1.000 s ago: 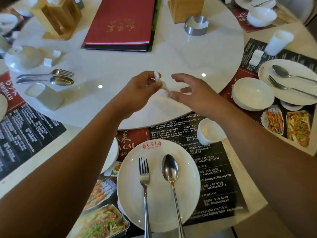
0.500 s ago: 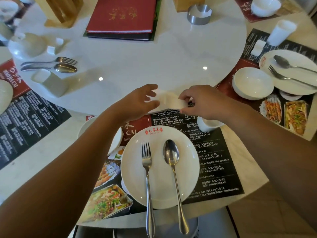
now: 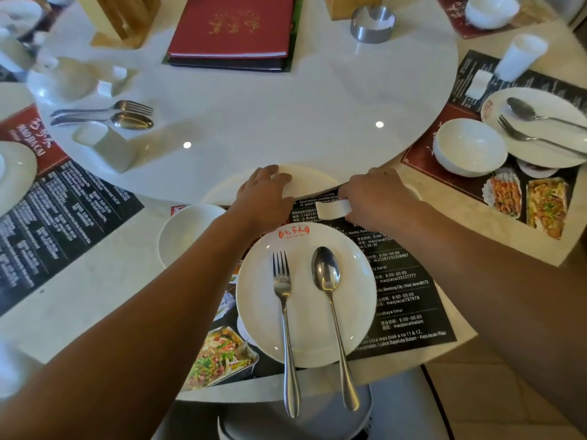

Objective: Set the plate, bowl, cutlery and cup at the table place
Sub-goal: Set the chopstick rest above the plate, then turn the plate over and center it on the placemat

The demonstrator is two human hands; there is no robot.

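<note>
two hazards: right hand (image 3: 374, 198) fingers pinching small white piece (image 3: 332, 209), wrist crowding cup (image 3: 414, 192), might tip it; left hand (image 3: 265, 193) fingers flat on turntable (image 3: 286, 122), might spin it.

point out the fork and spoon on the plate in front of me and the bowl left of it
fork (image 3: 282, 285): head view, at the base of the tines.
spoon (image 3: 325, 271): head view, middle of its scoop.
bowl (image 3: 185, 238): head view, on its bare inside surface.
</note>
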